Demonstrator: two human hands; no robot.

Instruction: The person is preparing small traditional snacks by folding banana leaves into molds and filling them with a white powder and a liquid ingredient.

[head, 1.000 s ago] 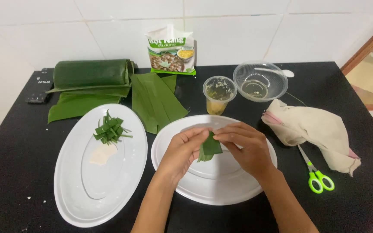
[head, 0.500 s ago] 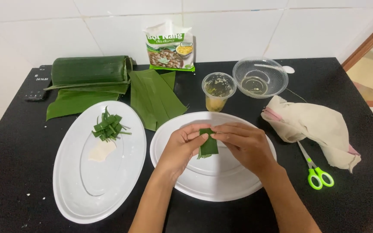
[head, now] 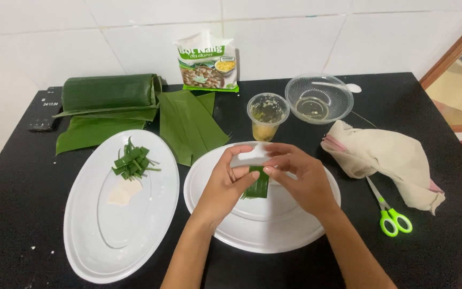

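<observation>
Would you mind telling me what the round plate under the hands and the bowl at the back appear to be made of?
The round plate looks like glazed white ceramic or melamine: opaque, smooth, with a soft sheen. The bowl seems to be thin clear plastic: see-through, with fine ribbing on its wall, though glass can't be ruled out.

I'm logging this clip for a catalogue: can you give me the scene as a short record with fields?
Surface: black table against a white tiled wall
Left hand: pinching a folded green leaf strip
Right hand: fingers on the same strip from the other side
Under the hands: round white plate
Left side: oval white plate with cut leaf pieces
Behind: rolled leaves, flat leaves, printed bag, plastic cup, clear bowl
Right side: beige cloth, green-handled scissors
</observation>
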